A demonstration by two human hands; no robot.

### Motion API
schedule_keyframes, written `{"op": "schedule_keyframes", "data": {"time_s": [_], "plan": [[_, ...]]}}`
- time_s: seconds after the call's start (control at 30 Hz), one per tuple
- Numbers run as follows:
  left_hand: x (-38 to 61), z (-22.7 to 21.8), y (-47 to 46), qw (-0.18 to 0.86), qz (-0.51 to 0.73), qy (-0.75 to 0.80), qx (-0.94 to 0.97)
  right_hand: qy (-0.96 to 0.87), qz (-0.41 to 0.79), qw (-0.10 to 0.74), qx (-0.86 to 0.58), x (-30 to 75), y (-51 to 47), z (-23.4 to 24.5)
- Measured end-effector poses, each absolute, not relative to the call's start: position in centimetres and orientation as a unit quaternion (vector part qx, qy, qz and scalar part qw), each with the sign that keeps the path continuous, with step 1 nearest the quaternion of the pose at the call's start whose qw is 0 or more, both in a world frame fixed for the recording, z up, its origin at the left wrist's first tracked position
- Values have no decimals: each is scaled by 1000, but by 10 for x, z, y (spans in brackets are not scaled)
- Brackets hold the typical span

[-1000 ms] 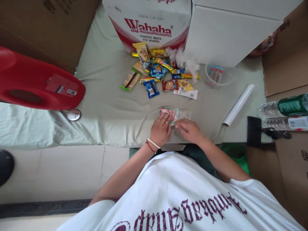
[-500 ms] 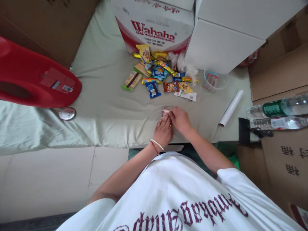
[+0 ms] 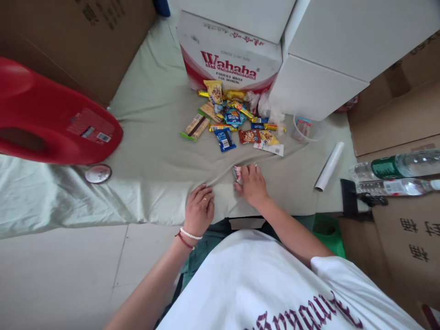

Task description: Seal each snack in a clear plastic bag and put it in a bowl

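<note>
Peeking out left of the right hand (image 3: pixel 253 184) (whether gripped, I cannot tell), the pinkish packet (image 3: pixel 238 174) lies apart from the loosely extended left hand (image 3: pixel 200 210).

Head-worn view, forward and down over cloth (image 3: pixel 158 160)

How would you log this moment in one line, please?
Left hand: on cloth | Right hand: at pink-and-white packet, partly covering it | Wrapped snacks: grouped before Wahaha box
</note>
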State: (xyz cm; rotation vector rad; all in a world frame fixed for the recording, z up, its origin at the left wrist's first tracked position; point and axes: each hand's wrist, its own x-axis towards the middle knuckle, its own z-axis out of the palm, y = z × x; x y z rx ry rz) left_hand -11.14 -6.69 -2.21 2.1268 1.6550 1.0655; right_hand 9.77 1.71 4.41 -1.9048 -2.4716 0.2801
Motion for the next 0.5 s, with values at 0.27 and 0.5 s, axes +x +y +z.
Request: {"op": "schedule_keyframes", "data": {"time_s": [0.27, 0.5], "plan": [[-99, -27, -67, 30, 307, 600, 738, -755, 140, 141, -625, 193, 37, 86], [-100, -28, -65, -36, 289, 591, 752, -590, 54, 306, -746, 380, 196, 138]]}}
